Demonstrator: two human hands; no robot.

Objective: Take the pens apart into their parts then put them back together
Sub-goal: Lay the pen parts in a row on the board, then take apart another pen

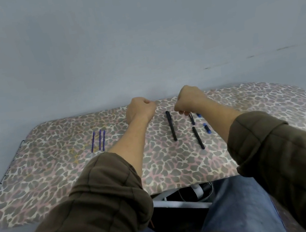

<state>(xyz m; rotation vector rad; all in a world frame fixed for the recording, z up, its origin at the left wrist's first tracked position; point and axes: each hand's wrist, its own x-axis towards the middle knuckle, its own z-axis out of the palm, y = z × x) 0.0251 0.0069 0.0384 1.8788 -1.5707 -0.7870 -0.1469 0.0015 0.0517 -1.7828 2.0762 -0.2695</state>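
**Three refills out, two hands closed over the far edge of the table**

Three thin purple ink refills [99, 140] lie side by side, nearly parallel, on the left part of a table [56, 173] covered in a leopard-print cloth of grey, pink and cream blotches. The cloth looks smooth and flat. To the right of centre lies a long, matt black pen barrel [171, 125], cylindrical and slender. Just beside it, further right, a second black barrel [198, 137] lies at a similar angle, nearer the viewer. Two small blue caps or end pieces [207, 128] sit right of that, apart from the barrels.

The left hand [140, 110] is curled into a fist near the far edge of the table; whether it holds anything cannot be told. The right hand [189, 99] is also closed, fingers turned down, pinching the upper end of a short dark pen part [192, 119] whose lower end touches the cloth. Both forearms are bare, with padded olive-brown sleeves [94, 208] pushed up. A plain grey wall [134, 37] stands behind.
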